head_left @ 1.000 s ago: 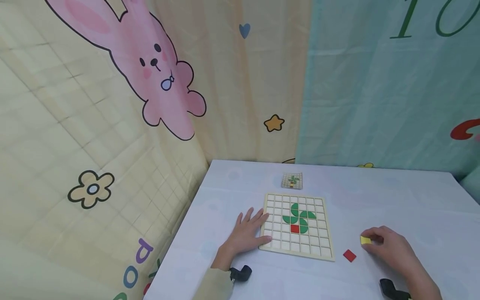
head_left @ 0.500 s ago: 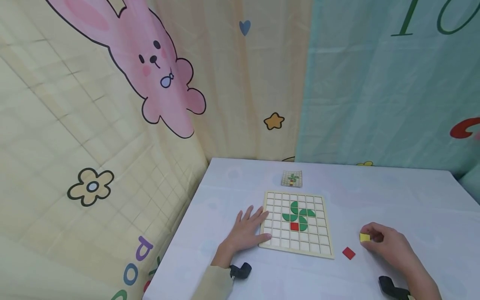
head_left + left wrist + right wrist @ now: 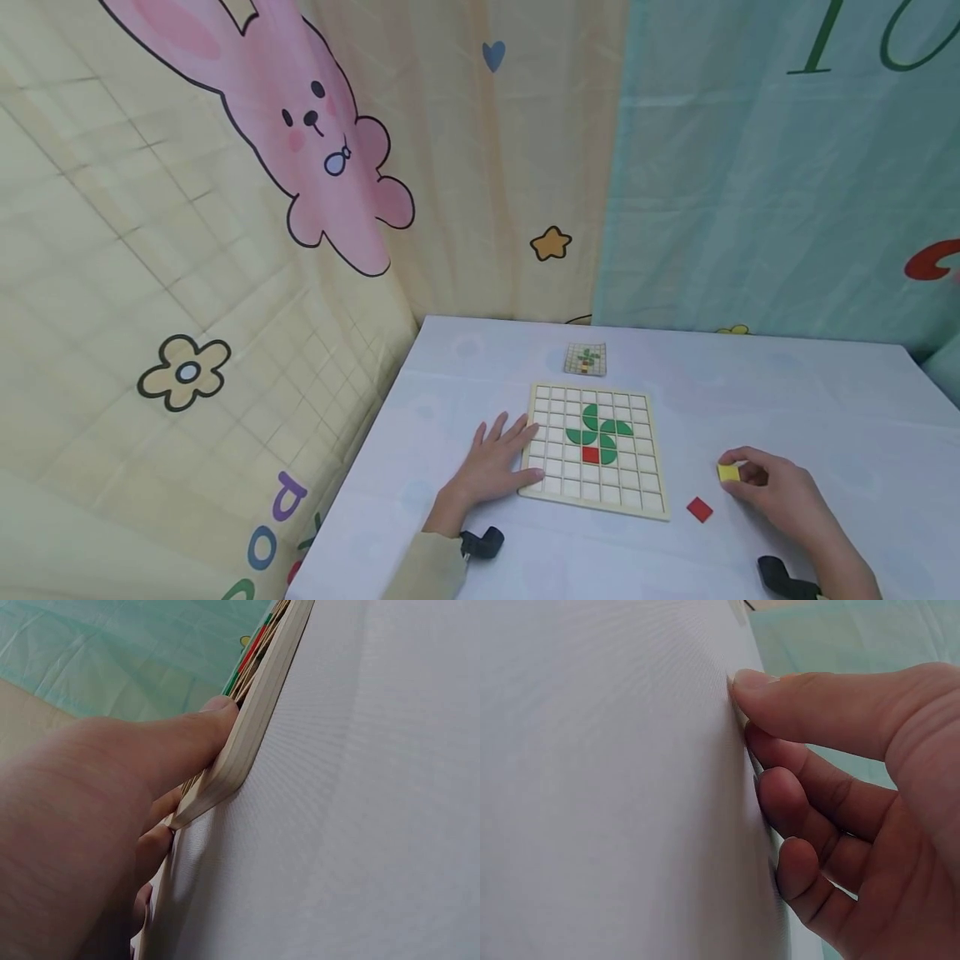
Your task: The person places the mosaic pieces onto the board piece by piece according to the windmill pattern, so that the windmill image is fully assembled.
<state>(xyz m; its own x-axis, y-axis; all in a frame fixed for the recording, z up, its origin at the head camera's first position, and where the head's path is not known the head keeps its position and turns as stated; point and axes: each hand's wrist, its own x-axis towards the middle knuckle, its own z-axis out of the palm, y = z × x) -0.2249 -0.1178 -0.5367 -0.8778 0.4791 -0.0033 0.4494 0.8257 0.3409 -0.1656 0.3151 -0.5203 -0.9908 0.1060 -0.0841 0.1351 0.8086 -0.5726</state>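
Note:
In the head view a wooden grid board [image 3: 555, 492] lies on the table, with green quarter-round tiles [image 3: 590, 417] and one red square tile [image 3: 591, 455] set in its cells. My left hand [image 3: 491, 467] rests at the board's left side, fingers spread over the edge. The left wrist view has the thumb [image 3: 187, 742] on the board's wooden rim [image 3: 240, 750]. To the right of the board, my right hand [image 3: 776, 492] pinches a yellow square tile [image 3: 728, 472] between thumb and fingers, at the tabletop. A loose red square tile [image 3: 700, 510] lies between that hand and the board.
Behind the board sits a small pattern card [image 3: 586, 359] with a similar green, red and yellow design on a grid. White cloth covers the table [image 3: 450, 375]. Printed curtains [image 3: 480, 167] stand along the table's back and left sides. Black wrist mounts [image 3: 482, 543] are on both wrists.
The yellow tile has shifted slightly away and to the left in my right hand's fingers, and more of its face shows. My left hand has stayed on the board.

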